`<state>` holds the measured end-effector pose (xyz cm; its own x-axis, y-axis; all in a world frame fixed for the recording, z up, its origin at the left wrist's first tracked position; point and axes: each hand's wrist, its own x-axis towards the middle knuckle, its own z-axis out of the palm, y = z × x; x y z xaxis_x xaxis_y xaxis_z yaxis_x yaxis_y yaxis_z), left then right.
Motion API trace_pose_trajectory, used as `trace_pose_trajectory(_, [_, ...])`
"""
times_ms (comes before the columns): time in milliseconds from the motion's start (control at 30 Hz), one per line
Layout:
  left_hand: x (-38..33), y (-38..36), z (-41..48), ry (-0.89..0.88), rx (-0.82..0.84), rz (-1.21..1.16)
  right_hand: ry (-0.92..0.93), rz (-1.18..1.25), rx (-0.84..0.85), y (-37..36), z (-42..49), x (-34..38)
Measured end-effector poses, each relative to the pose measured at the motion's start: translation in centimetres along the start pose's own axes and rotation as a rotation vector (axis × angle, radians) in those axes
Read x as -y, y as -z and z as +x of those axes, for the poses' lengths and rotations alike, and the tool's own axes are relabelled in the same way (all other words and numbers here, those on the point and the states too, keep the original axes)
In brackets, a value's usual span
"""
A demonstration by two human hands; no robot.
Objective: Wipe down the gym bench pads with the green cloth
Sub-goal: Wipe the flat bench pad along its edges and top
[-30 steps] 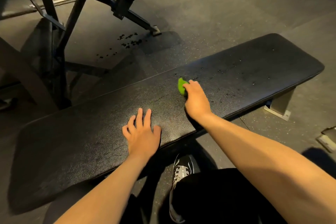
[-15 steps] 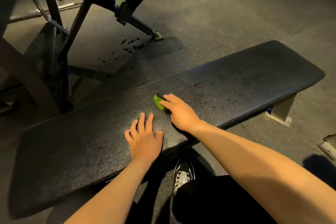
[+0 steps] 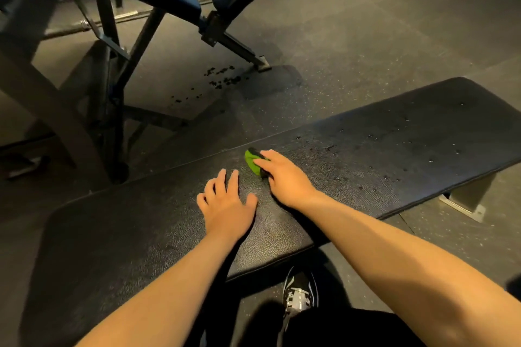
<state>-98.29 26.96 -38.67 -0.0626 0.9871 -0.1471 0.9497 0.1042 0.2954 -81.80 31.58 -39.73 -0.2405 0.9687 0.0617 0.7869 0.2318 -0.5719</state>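
head view: right hand (image 3: 284,180) holds green cloth (image 3: 251,162) on bench pad (image 3: 423,135).

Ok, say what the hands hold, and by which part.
The right hand grips the bunched green cloth from above; the left hand, flat on the bench pad, holds nothing.

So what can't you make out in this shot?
Head view only:
- Cloth: mostly covered by the right hand.
- Bench: right end clipped by the frame edge.
- Spots on the bench: too small to identify.
- Shoe: partly hidden by dark clothing.
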Motion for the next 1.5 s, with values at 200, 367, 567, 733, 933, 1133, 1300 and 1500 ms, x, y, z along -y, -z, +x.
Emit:
trace_pose_trajectory(200, [0.8, -0.6, -0.1, -0.069, -0.031, 0.014, -0.434, 0.011, -0.232, 1.9, 3.9, -2.7])
trace_pose_trajectory(367, [0.6, -0.4, 0.1, -0.052, -0.021, -0.021, -0.259, 0.063, -0.137, -0.3, 5.9, 1.4])
trace_pose_trajectory(567, [0.8, -0.4, 0.1, -0.060, -0.055, -0.092, 0.094, 0.118, 0.213, -2.6, 6.7, 4.1])
trace_pose_trajectory(733, [0.9, -0.2, 0.1, -0.041, -0.042, -0.152, -0.049, -0.071, -0.009, -0.4, 6.7, 0.5])
trace_pose_trajectory(933, [0.7, -0.2, 0.1, -0.040, -0.048, -0.142, -0.197, -0.106, -0.064, -0.6, 6.1, 2.4])
trace_pose_trajectory(1133, [-0.4, -0.5, 0.6, 0.000, -0.074, -0.027, 0.090, -0.037, 0.233, -1.2, 5.3, 2.9])
trace_pose_trajectory(1300, [-3.4, -1.5, 0.6, -0.167, -0.050, -0.001, -0.136, -0.094, 0.004, 1.1, 5.0, -1.9])
trace_pose_trajectory(1500, [-3.2, -1.7, 0.8, -0.156, -0.017, -0.027, -0.433, -0.115, -0.127, 5.0, 4.9, -7.4])
